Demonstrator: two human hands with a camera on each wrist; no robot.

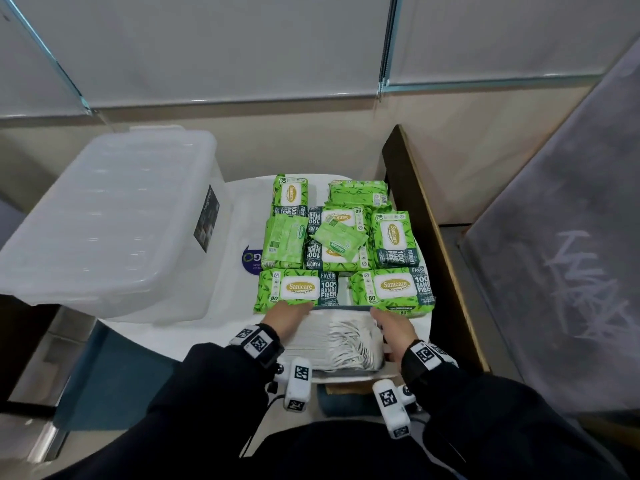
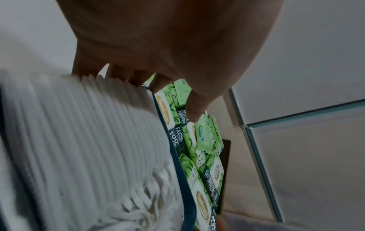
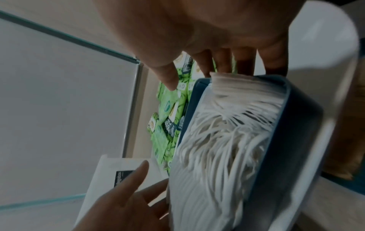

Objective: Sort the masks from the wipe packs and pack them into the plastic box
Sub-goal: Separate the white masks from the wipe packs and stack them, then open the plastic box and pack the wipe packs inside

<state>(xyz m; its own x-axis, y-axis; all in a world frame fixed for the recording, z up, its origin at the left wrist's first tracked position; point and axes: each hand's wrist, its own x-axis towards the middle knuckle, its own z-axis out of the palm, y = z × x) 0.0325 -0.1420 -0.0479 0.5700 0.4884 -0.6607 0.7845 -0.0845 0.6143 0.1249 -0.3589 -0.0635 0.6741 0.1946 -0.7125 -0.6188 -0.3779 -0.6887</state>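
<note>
We counted nine green wipe packs (image 1: 341,244) on the white table (image 1: 239,216), most reading "Sanicare", "100% Bamboo Fiber" and "80", one of them a small sachet lying on top. One stack of white masks (image 1: 341,337) sat in a blue-rimmed box (image 3: 302,125) at the near edge, touching the two nearest packs. Our left hand (image 1: 289,318) and right hand (image 1: 394,329) flanked the stack, fingers (image 3: 245,61) fairly straight and reaching down behind it; whether they gripped it we could not tell. One lidded clear plastic box (image 1: 114,220) stood to the left, its label unreadable.
</note>
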